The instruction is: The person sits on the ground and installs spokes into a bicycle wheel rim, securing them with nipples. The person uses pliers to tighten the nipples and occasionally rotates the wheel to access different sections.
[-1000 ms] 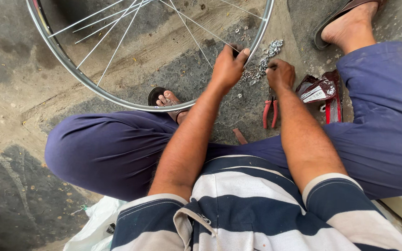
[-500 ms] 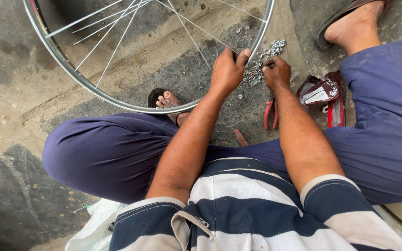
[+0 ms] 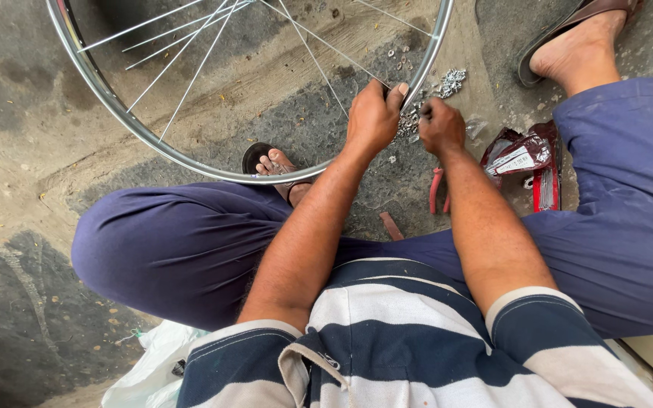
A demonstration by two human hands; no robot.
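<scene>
A silver bicycle wheel rim (image 3: 190, 164) with thin spokes (image 3: 190, 75) lies on the concrete in front of me. My left hand (image 3: 376, 113) is closed on the rim's near right edge where a spoke meets it, thumb on top. Just right of it, outside the rim, my right hand (image 3: 441, 127) pinches a small dark metal part against the rim; the part is too small to identify. A heap of small silver spoke nipples (image 3: 453, 79) lies on the ground beside both hands.
Red-handled pliers (image 3: 436, 189) and a torn red packet (image 3: 523, 155) lie under my right forearm. My sandalled feet (image 3: 273, 162) (image 3: 580, 38) and blue trouser legs (image 3: 175, 249) frame the spot. A white plastic bag (image 3: 153, 363) lies at the lower left.
Both hands stay at the same spot on the rim. My right hand has closed in a little toward the left hand. The wheel has barely moved.
</scene>
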